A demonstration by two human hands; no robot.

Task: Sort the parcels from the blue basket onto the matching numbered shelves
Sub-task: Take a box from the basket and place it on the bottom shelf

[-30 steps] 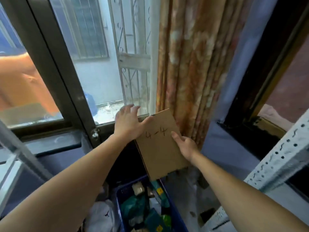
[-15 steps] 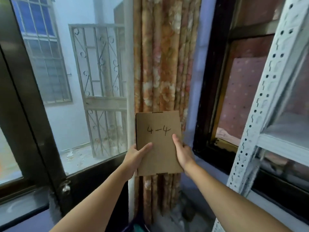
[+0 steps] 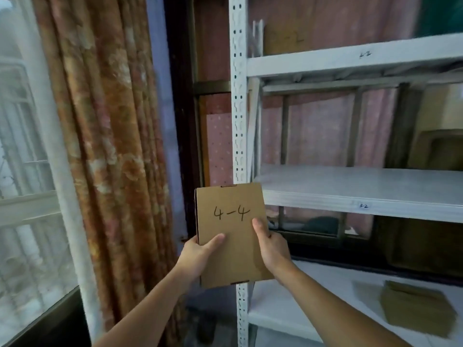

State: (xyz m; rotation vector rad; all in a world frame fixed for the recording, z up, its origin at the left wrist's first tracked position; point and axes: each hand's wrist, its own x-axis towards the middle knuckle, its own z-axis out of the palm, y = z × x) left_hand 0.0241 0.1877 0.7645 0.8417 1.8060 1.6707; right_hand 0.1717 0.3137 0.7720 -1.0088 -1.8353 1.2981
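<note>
Both hands hold one flat cardboard parcel (image 3: 231, 234) marked 4-4: left hand (image 3: 200, 251) clamped on its lower left edge, right hand (image 3: 270, 246) on its lower right. Head view: the white shelf rack (image 3: 239, 96) stands just right of the grip, with tier labels 2-2 (image 3: 365, 54) above and 3-2 (image 3: 363, 206) level with it. Step judged: carrying to shelf. Next: find the tier marked 4, probably lower.

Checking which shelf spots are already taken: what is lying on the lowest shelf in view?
A flat brown parcel lies on the lowest shelf, toward its right. Its label cannot be read. The held 4-4 box and right hand cover the shelf's near-left corner.
</note>
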